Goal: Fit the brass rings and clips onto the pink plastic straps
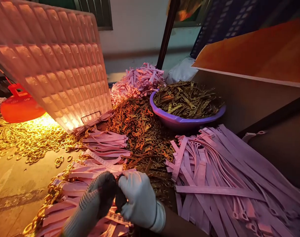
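Note:
Both my hands wear white knit gloves with darkened fingertips and meet low in the middle of the view. My left hand [95, 200] is curled, its fingers pinched toward the right one. My right hand [137, 197] is closed too, pinching a small dark piece I cannot make out between the two hands. Beneath them lies a stack of pink strips [90, 177], with one strip [117, 217] running under my right wrist. Small gold metal rings [140, 131] are heaped just beyond the hands.
A purple basin [184, 120] full of dark metal pieces stands at the back. More pink strips [226, 171] spread on the right, another pile [137, 80] at the back. A ribbed translucent tray [56, 59] leans at left over a red lamp [19, 105]. A brown board [258, 52] is at right.

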{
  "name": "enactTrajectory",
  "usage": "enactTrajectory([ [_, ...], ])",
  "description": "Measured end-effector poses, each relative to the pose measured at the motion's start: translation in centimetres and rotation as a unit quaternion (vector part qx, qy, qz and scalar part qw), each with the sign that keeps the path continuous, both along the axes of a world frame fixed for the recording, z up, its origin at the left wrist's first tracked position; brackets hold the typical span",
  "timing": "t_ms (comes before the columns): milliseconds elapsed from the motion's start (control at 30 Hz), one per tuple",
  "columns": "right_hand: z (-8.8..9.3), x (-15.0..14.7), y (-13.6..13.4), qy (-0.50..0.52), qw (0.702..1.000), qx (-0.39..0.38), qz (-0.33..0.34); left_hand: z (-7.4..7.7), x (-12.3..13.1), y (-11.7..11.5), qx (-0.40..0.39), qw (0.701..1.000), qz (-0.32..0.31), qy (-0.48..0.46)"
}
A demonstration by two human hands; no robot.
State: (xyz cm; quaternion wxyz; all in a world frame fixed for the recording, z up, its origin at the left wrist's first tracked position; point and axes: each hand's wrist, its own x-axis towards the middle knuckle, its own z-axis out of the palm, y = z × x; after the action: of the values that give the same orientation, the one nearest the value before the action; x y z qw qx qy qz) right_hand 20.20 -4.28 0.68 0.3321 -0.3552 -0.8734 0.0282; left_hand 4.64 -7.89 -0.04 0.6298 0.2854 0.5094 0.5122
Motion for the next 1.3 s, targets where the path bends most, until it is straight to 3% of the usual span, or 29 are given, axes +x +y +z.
enactTrajectory([
  [100,-0.1,-0.1,0.0,0.010,0.999,0.021,-0.040,2.1,0.7,0.9,-0.047,0.999,-0.024,-0.004],
  [167,0.3,0.5,0.6,0.001,0.996,-0.060,-0.064,3.0,0.6,2.7,-0.038,0.997,-0.056,0.048],
  [233,0.7,1.7,1.9,-0.001,0.985,-0.149,-0.086,3.0,0.0,5.6,0.028,0.974,-0.123,0.190],
  [267,0.9,2.5,2.8,0.009,0.979,-0.177,-0.102,2.7,-0.4,7.4,0.068,0.942,-0.160,0.289],
  [300,1.0,3.4,3.7,0.028,0.974,-0.192,-0.120,2.2,-0.8,9.2,0.106,0.888,-0.196,0.402],
  [333,0.9,4.3,4.7,0.054,0.968,-0.201,-0.138,1.5,-1.1,11.1,0.131,0.814,-0.209,0.527],
  [400,0.6,6.0,6.3,0.114,0.958,-0.204,-0.166,-0.3,-1.5,14.5,0.127,0.754,-0.213,0.609],
  [467,0.0,7.2,7.4,0.155,0.950,-0.208,-0.176,-2.1,-1.1,16.8,0.114,0.727,-0.230,0.636],
  [567,-0.9,7.9,8.0,0.172,0.944,-0.222,-0.171,-4.3,0.1,18.1,0.107,0.696,-0.259,0.661],
  [667,-1.6,7.8,8.0,0.164,0.943,-0.240,-0.164,-4.8,0.7,18.0,0.102,0.681,-0.267,0.674],
  [733,-1.7,7.6,8.0,0.154,0.942,-0.246,-0.167,-4.1,0.3,17.5,0.098,0.686,-0.257,0.673],
  [833,-1.3,7.3,7.8,0.146,0.950,-0.232,-0.151,-1.6,-0.8,15.8,0.089,0.711,-0.221,0.662],
  [900,-0.8,6.7,7.4,0.146,0.961,-0.208,-0.105,0.4,-1.4,13.6,0.058,0.793,-0.183,0.578],
  [967,-0.1,5.6,7.0,0.129,0.972,-0.193,-0.041,2.4,-1.5,10.9,0.021,0.912,-0.117,0.392],
  [1033,0.8,4.2,6.4,0.081,0.978,-0.193,0.003,3.9,-1.3,8.3,-0.004,0.975,-0.034,0.221],
  [1100,1.6,2.7,5.8,0.010,0.981,-0.193,0.004,4.6,-0.9,6.2,-0.023,0.989,0.029,0.146],
  [1167,2.1,1.3,5.2,-0.056,0.983,-0.176,-0.006,4.7,-0.7,5.1,-0.041,0.988,0.063,0.135],
  [1300,1.7,-0.5,4.1,-0.133,0.986,-0.099,0.005,3.0,-1.0,4.4,0.037,0.964,0.028,0.263],
])
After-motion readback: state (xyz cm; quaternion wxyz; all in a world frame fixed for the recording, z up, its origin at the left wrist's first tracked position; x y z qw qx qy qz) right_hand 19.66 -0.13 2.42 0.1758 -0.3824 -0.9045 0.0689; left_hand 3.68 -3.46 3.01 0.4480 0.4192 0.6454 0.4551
